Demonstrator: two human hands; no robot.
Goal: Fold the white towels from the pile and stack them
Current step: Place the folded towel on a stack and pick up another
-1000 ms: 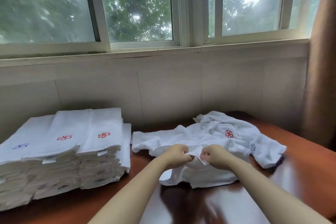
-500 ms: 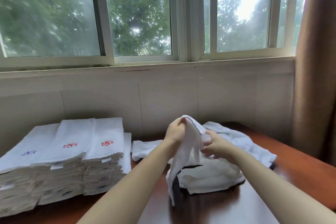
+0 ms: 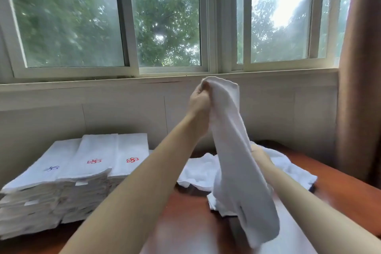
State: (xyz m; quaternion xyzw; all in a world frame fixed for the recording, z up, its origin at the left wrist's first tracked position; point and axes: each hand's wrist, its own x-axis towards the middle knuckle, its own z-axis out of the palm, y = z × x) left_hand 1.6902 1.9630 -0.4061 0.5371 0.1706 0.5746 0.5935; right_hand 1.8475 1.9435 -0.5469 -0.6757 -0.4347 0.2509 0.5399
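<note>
Above the table (image 3: 185,222), towel (image 3: 233,150) hanging from left hand (image 3: 199,100)

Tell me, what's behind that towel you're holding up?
Behind the lifted towel, held up by the left hand, lie the loose pile on the table and the right forearm. The right hand is mostly covered, so its grip can't be seen.

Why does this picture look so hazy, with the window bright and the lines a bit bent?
Head view: daylight blows out the window at upper right, so the trees look washed out; the wide lens bows the sill; motion softens the raised towel in the left hand; the right hand is hidden behind it; the wooden table shows pale glare; the folded stack stays fairly crisp.
</note>
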